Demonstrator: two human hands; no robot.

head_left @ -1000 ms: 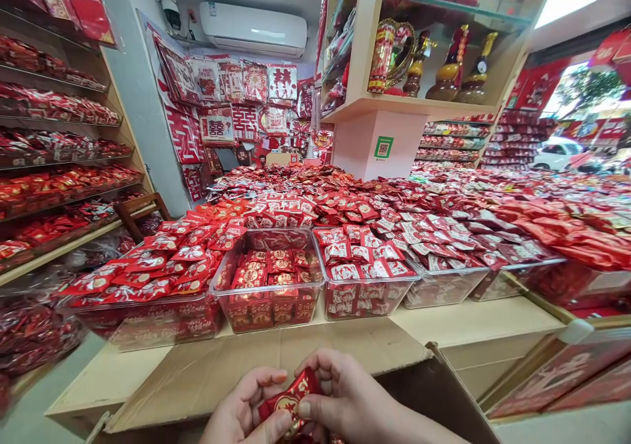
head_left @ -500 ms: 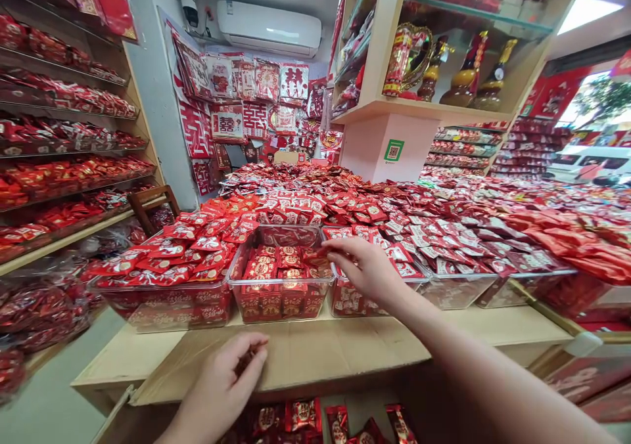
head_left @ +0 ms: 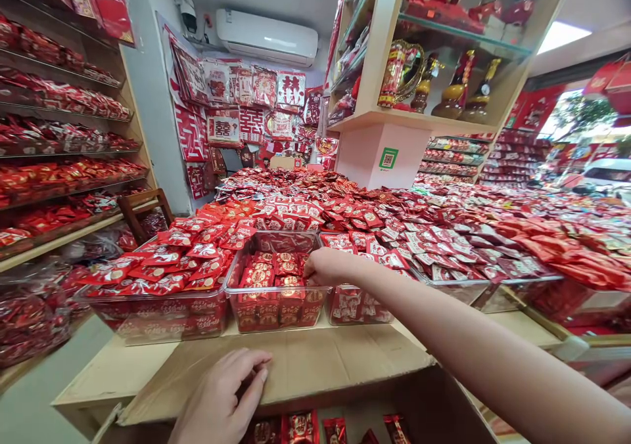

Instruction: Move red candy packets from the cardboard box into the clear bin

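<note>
My right hand [head_left: 323, 266] reaches into the right side of a clear plastic bin [head_left: 280, 291]. Its fingers are closed on a small red candy packet, now mostly hidden behind them. Rows of red and gold candy packets [head_left: 259, 274] fill the bin beneath. Lower down, my left hand [head_left: 229, 391] is curled over a cardboard flap [head_left: 335, 358], thumb near the forefinger; whatever lies inside its fingers is hidden. Below the flap, an open cardboard box [head_left: 424, 398] contains several loose red packets [head_left: 300, 427].
A bin heaped with red packets [head_left: 172, 260] stands to the left, and another bin [head_left: 362, 306] adjoins on the right. Behind them stretches a wide spread of packets. A glass-shelved cabinet [head_left: 369, 112] overhangs at the back right; stocked shelves [head_left: 64, 148] line the left.
My right hand has moved down and left into the bin with the packet. The left hand has shifted slightly down, fingers still curled. The camera view has moved a little.
</note>
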